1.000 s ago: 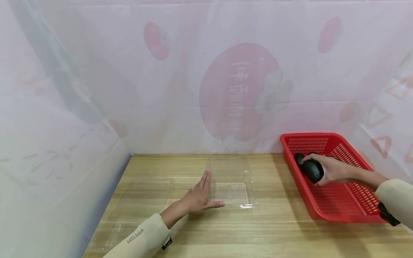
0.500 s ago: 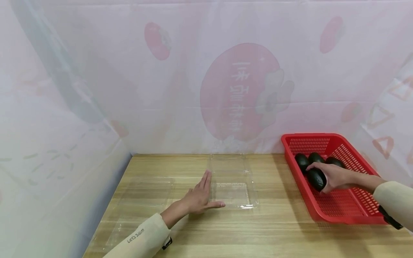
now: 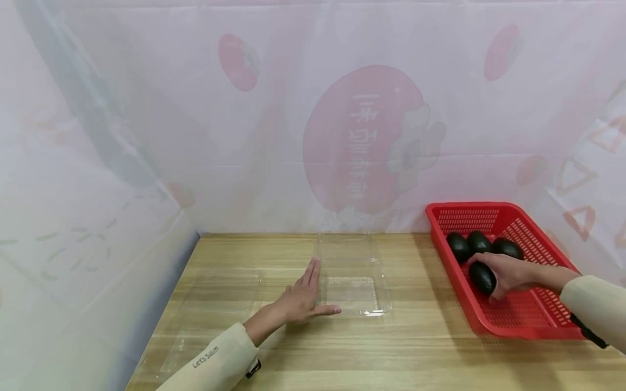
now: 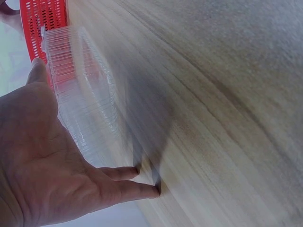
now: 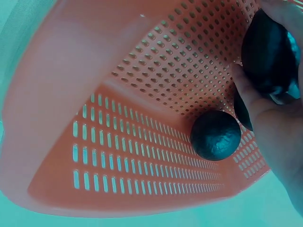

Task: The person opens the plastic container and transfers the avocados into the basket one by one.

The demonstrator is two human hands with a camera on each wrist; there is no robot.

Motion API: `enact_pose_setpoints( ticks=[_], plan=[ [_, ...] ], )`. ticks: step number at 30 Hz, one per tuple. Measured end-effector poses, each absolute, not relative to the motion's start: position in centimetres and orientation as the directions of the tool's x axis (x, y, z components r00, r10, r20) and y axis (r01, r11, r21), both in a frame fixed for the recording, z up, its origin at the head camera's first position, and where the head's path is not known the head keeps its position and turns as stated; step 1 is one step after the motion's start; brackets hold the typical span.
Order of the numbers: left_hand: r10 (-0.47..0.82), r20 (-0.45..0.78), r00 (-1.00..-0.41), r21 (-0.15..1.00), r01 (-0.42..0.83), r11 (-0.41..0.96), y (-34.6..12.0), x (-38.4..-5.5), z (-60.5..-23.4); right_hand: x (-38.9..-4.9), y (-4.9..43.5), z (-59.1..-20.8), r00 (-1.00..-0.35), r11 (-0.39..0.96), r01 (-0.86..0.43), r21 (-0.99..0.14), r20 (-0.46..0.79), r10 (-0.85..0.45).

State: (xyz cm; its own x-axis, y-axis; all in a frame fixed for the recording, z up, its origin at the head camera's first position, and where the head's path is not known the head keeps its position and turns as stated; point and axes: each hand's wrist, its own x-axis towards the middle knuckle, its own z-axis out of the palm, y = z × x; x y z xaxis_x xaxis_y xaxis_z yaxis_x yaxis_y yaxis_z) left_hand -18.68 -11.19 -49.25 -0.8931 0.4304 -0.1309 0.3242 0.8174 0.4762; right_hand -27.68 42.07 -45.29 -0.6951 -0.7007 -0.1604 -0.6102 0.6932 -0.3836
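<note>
My right hand [image 3: 511, 273] grips a dark avocado [image 3: 482, 278] inside the red plastic basket [image 3: 530, 330], with thumb and fingers around its sides. Three more avocados [image 3: 458, 247] lie at the basket's far end, just beyond that hand. In the right wrist view, the held avocado [image 5: 269, 54] appears at upper right, and another avocado [image 5: 216, 135] sits against the slotted wall. My left hand [image 3: 298, 301] has its fingers extended along the left side of a clear, lidded plastic container [image 3: 352, 293]. Its thumb lies along the near edge, and two fingertips [image 4: 157, 190] meet the table.
A second clear plastic container [image 3: 215, 293] lies on the wooden table [image 3: 332, 358], left of my left hand and partly behind the sleeve. A printed cloth [image 3: 244, 163] hangs behind the table and along both sides.
My right hand has moved toward the near side of the basket and slightly right with the avocado, uncovering the others behind it. My left hand has stayed put.
</note>
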Motion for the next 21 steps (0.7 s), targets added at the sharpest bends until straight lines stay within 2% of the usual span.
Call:
enact_pose_setpoints(
  ticks=[4, 7, 14, 21],
  plan=[
    [0.429, -0.127, -0.894, 0.477, 0.324, 0.817, -11.2, -18.7, -49.2, -29.6, 44.6, -48.5, -0.631, 0.599, -0.697, -0.394, -0.057, -0.773],
    [0.431, -0.124, -0.894, 0.477, 0.327, 0.816, -11.1, -18.7, -49.3, -31.1, 46.5, -51.1, -0.625, 0.593, -0.720, -0.360, -0.036, -0.780],
    [0.427, -0.135, -0.894, 0.479, 0.318, 0.818, -11.0, -18.8, -49.3, -32.1, 47.6, -53.0, -0.669, 0.659, -0.657, -0.365, -0.120, -0.733],
    [0.436, -0.135, -0.890, 0.475, 0.328, 0.816, -11.0, -18.9, -49.3, -32.1, 48.0, -53.2, -0.657, 0.656, -0.665, -0.356, -0.138, -0.741]
  ],
)
